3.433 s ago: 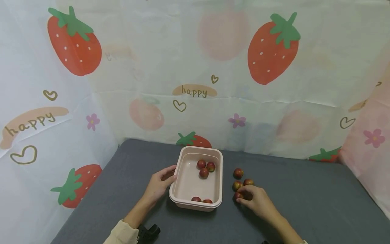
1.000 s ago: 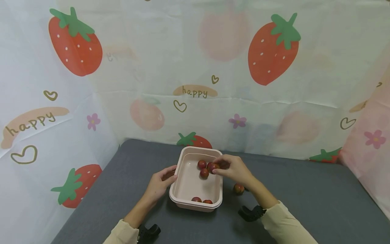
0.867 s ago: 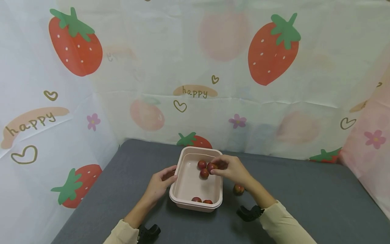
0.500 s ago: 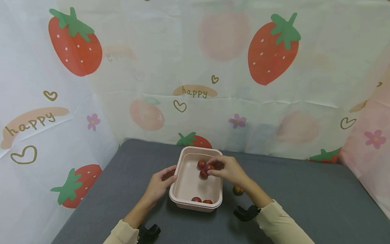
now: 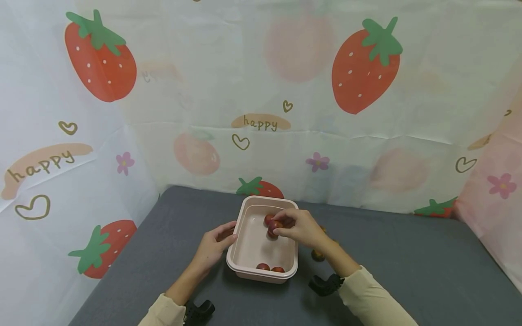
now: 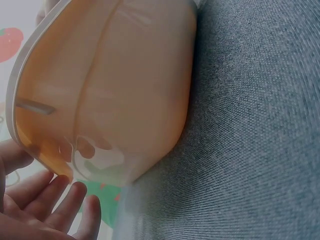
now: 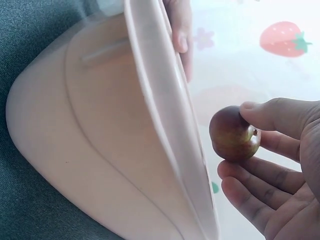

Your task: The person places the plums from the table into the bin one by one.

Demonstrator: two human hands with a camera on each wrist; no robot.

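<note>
One plum (image 5: 275,226) is pinched between thumb and fingers of the right hand (image 5: 299,228), above the box (image 5: 249,246); a few seconds ago that hand was down among the plums on the table (image 5: 412,262). The left hand (image 5: 215,243) still touches the box's left side, fingers relaxed. Inside, two plums show close around the held one, and two others sit by the near wall. More plums lie right of the box, partly hidden.

Fruits (image 5: 317,256) partly behind right forearm (image 5: 341,259)
</note>
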